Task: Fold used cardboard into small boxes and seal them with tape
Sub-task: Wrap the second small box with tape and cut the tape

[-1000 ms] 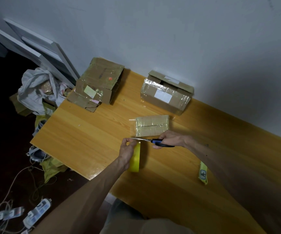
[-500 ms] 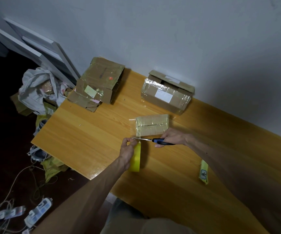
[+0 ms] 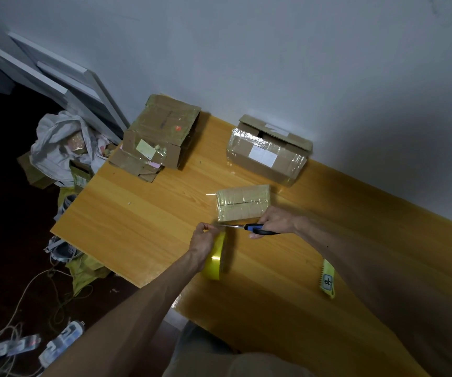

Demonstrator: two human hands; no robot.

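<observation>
Our left hand (image 3: 204,240) curls round the yellow tape roll (image 3: 216,261), held on edge. Our right hand (image 3: 276,221) grips the scissors (image 3: 254,228) just beside the small taped box (image 3: 242,202) on the table (image 3: 138,227).

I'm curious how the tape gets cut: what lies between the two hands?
In the head view, the scissors bridge the gap, their blades reaching from the right hand to the left hand, which grips the yellow tape roll.

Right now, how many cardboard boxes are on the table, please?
3: a worn box at the left corner, a labelled box against the wall, and a small taped box by the right hand. More may hide under the first.
</observation>
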